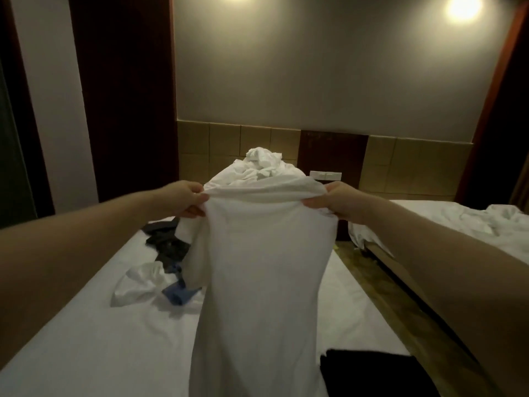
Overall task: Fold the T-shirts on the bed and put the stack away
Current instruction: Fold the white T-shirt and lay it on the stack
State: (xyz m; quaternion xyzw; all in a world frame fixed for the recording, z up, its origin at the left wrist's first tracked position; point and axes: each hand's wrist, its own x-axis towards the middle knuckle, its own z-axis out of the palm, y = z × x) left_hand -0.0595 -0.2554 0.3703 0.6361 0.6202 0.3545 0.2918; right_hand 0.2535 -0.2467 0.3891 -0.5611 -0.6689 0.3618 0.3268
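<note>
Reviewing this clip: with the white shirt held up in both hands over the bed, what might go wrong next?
1. The white T-shirt hangs from the left hand and right hand by pinched edges; one slip and it may bunch.
2. Laid flat, it might cover the loose dark clothes or the black folded piece on the bed.

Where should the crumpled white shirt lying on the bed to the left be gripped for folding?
Probably by its near, raised edge, reached from above. The crumpled white shirt is bunched on the bed, so no shoulders show. Both hands, left hand and right hand, are busy holding the white T-shirt.
</note>
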